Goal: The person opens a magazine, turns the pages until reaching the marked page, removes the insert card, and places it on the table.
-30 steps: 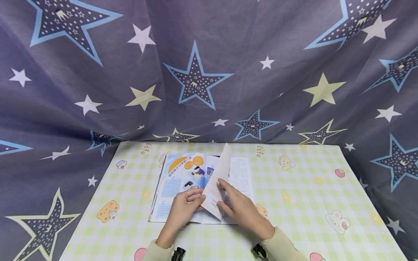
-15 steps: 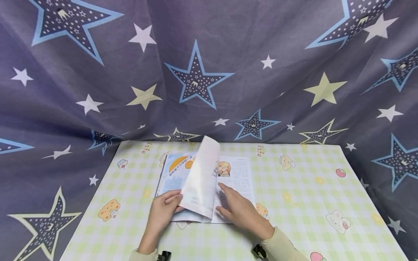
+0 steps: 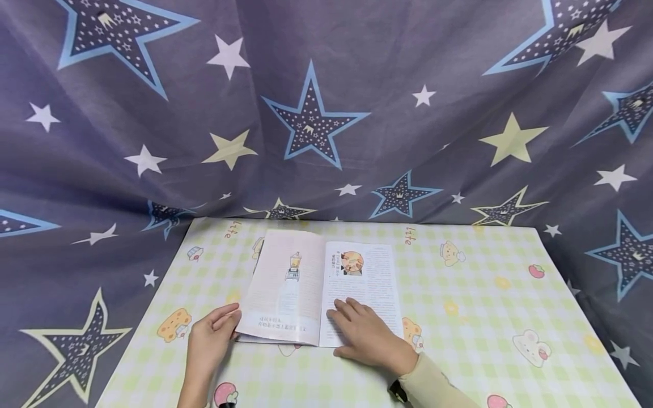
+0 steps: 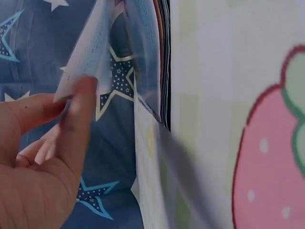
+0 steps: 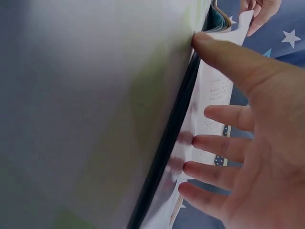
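A magazine [image 3: 374, 277] lies spread on the table, small print and a round picture on its right page. Its left page [image 3: 285, 300] bears a small drawing and a line of larger characters, and lifts slightly near the outer edge. My left hand [image 3: 210, 337] is at that page's lower left corner; in the left wrist view, thumb and fingers pinch the leaf's corner [image 4: 83, 71]. On the lower part of the right page rests my right hand [image 3: 372, 340]. In the right wrist view its fingers are spread, with their tips at the paper and the thumb by the bottom edge.
A green-and-white checked cloth [image 3: 459, 317] with cartoon prints covers the table. Behind and at both sides hangs a dark curtain [image 3: 388, 124] with stars. Dark wrist straps [image 3: 398, 391] show at the sleeves.
My left hand has carried the leaf from right to left across the spine, uncovering the right page. My right hand has stayed near the lower right page and now lies flatter on it.
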`<move>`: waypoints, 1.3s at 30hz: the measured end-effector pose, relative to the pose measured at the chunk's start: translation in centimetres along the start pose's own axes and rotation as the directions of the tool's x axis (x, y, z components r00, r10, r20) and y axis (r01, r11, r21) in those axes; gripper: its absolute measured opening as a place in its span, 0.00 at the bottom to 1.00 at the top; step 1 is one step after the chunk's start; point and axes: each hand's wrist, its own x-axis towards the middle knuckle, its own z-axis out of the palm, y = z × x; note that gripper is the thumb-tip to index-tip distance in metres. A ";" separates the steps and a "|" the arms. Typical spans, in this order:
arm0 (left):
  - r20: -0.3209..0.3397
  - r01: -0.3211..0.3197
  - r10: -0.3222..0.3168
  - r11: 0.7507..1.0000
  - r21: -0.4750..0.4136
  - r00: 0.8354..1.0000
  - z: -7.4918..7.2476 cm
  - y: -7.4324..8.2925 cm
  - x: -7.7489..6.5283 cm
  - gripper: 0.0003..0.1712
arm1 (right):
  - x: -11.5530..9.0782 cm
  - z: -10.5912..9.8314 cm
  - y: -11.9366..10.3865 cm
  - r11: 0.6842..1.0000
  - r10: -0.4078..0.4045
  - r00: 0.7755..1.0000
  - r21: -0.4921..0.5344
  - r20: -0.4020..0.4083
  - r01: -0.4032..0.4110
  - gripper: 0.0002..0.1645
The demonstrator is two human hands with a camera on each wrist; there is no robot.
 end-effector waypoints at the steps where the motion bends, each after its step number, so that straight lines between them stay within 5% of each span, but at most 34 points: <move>1: -0.007 0.001 -0.001 1.000 -0.001 1.000 0.0 0.0 0.0 0.19 | 0.1 0.0 0.0 1.000 -0.004 1.000 -0.016 -0.002 0.004 0.48; 11: -0.019 -0.022 0.021 0.997 -0.071 1.000 0.7 0.1 0.3 0.19 | -0.3 -0.5 0.2 0.995 -0.051 0.999 -0.090 0.013 0.052 0.34; 18: 0.005 -0.036 0.037 0.994 -0.104 0.999 1.5 0.4 0.2 0.17 | -1.5 -1.3 0.8 0.993 -0.098 0.992 -0.076 -0.084 0.091 0.12; 27: 0.025 -0.033 0.035 0.996 -0.079 0.999 2.2 0.8 0.2 0.17 | -4.2 -2.5 3.3 0.999 0.022 0.984 -0.031 -0.178 -0.028 0.13; 30: 0.043 -0.036 0.040 0.995 -0.090 0.998 2.5 1.0 0.2 0.17 | -4.8 -2.6 4.3 0.994 0.077 0.950 -0.056 -0.303 -0.098 0.20; 36: 0.086 -0.078 0.088 0.991 -0.108 0.992 3.3 1.4 0.0 0.17 | -4.7 -2.4 5.4 0.952 0.181 0.792 -0.099 -0.583 -0.290 0.38; 39: 0.113 -0.097 0.111 0.987 -0.126 0.987 4.0 1.7 0.0 0.16 | -4.3 -2.4 5.0 0.945 0.239 0.780 -0.045 -0.578 -0.323 0.42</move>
